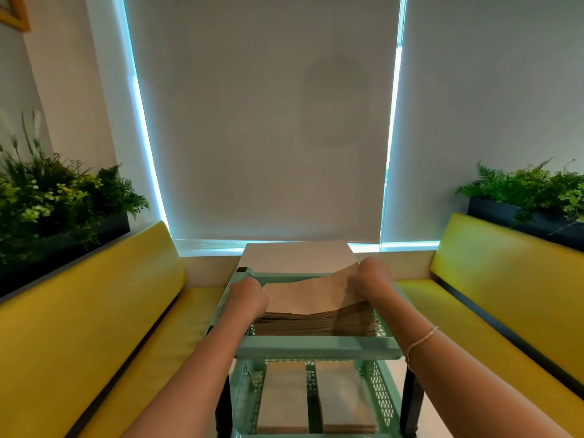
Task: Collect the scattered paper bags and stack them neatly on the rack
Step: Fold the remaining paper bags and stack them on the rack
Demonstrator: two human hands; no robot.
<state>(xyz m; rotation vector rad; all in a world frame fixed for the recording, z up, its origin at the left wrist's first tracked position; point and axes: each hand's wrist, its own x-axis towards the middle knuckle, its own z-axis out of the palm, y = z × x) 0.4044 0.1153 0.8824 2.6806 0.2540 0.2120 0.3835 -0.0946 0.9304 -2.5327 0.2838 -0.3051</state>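
A thick stack of flat brown paper bags (316,320) lies in the top tray of a mint-green plastic rack (316,347). My left hand (246,292) grips the stack's left edge. My right hand (371,281) grips the right side of the top bags (311,295), whose far right corner is lifted and tilted. Two more piles of brown bags (282,396) sit side by side on the rack's lower tray. Both sets of fingers are hidden behind the backs of my hands.
The rack stands on a white table (297,254) between two yellow benches (94,311) (505,295). Planters with green plants (57,200) (531,191) sit behind the benches. A drawn roller blind (262,121) covers the window ahead.
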